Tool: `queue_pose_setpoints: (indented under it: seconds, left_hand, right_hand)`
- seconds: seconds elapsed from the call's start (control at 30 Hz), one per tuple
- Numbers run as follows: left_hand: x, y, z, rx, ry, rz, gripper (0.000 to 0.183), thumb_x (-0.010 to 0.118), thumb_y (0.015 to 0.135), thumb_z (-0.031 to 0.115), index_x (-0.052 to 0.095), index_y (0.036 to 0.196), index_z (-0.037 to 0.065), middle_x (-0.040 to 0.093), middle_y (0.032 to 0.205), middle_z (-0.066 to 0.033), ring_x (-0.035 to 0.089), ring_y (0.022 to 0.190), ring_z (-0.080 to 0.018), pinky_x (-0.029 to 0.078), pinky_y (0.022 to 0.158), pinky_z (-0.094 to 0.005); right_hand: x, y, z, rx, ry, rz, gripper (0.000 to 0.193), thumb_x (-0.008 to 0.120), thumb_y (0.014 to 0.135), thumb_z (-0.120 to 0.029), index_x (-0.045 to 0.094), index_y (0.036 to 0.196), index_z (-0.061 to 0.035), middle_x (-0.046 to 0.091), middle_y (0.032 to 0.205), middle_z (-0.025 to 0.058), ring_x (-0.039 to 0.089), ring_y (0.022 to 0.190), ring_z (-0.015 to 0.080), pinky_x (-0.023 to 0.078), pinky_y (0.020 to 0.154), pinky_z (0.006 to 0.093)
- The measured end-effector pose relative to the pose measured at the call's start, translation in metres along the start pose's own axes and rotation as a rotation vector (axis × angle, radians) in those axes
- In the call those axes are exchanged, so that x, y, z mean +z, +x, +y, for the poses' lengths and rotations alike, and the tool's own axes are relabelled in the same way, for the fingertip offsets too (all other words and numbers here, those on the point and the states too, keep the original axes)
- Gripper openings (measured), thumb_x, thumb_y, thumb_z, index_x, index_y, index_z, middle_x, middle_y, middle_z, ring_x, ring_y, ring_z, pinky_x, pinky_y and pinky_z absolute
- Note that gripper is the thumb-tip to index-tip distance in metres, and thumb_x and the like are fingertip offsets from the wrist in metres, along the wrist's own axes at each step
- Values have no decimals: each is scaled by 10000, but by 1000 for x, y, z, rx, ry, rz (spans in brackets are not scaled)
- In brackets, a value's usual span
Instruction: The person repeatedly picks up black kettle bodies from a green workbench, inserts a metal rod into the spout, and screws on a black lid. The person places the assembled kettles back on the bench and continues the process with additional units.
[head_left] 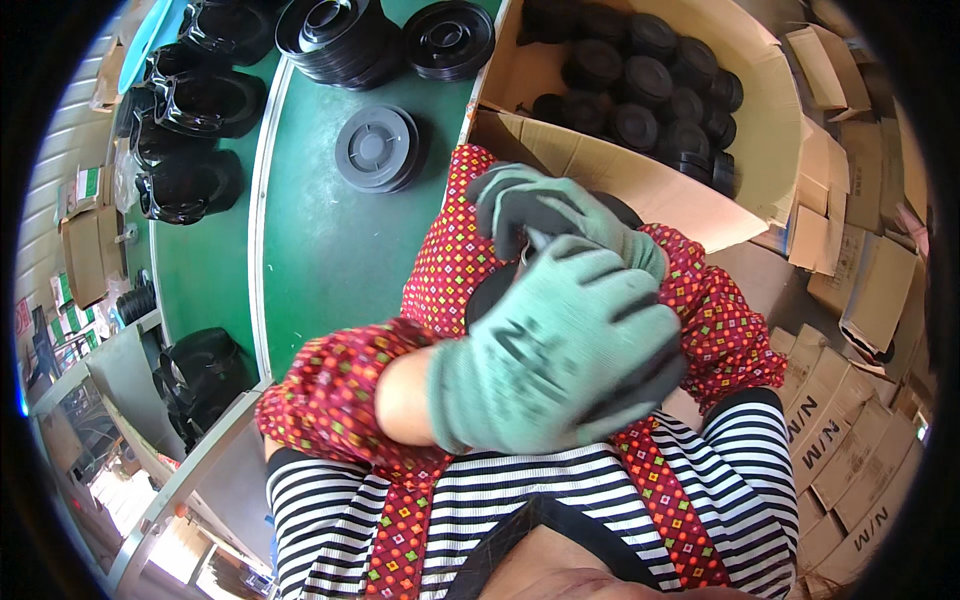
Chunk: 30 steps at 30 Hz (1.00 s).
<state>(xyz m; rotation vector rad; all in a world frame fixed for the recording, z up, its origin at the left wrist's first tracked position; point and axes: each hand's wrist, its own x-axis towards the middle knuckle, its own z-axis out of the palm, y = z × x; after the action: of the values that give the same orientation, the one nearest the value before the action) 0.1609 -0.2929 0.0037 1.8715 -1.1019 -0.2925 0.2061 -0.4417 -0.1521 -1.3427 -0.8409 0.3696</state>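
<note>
My left hand, in a green glove with a dark palm, is curled in front of my chest, its back facing up. Just beyond it, my right hand, gloved alike, has its fingers bent and closed. The two hands overlap. Between them, over my red patterned apron, shows part of a black piece, mostly covered by the gloves. A small greyish tip peeks out by the right fingers; its kind is hidden.
Grey round discs lie on the green table, with stacked black rings behind. An open carton of black round parts stands at the far right. Glossy black shells line the left. Flattened cartons lie right.
</note>
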Motion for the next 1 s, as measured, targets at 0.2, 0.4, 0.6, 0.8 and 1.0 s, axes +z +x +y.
queue_pose_setpoints:
  seconds: [0.2, 0.4, 0.6, 0.8, 1.0]
  left_hand:
    - [15, -19, -17, 139, -146, 99, 444, 733, 798, 401, 696, 1108, 85, 642, 1064, -120, 608, 976, -347, 461, 923, -498]
    - [-31, -62, -44, 108, -702, 42, 428, 720, 911, 354, 707, 1149, -1, 669, 1152, -197, 658, 1022, -397, 458, 1039, -555]
    - [-42, 3, 27, -340, 158, -133, 905, 722, 904, 416, 358, 1521, -137, 421, 1498, -390, 428, 1373, -576, 306, 1218, -605]
    - [-41, -26, -7, -508, 429, -172, 864, 715, 918, 246, 297, 1568, -140, 487, 1450, -407, 535, 1321, -541, 477, 1110, -490]
    - [-50, -52, -103, -375, 132, -247, 546, 715, 864, 268, 639, 1343, 17, 724, 1061, -225, 707, 960, -431, 569, 835, -474]
  right_hand:
    - [20, -26, 1, -14, -251, 180, 240, 592, 1059, -167, 678, 1196, 11, 658, 1231, 193, 577, 1288, 326, 440, 1131, 432]
    - [3, -17, -55, 132, -670, 46, 411, 637, 978, -117, 593, 1358, 30, 602, 1338, 231, 519, 1363, 455, 388, 1191, 527]
    - [4, -15, -28, 165, -269, 195, 368, 695, 936, -255, 674, 1242, -51, 670, 1211, 158, 625, 1139, 372, 479, 1051, 519]
    - [5, -16, -81, 204, -857, 160, 325, 674, 920, -240, 699, 1194, -65, 672, 1043, 150, 622, 957, 353, 460, 885, 477]
    - [7, -3, -159, 390, -1021, -51, 636, 725, 834, -211, 633, 1440, -43, 589, 897, 113, 592, 833, 329, 452, 749, 458]
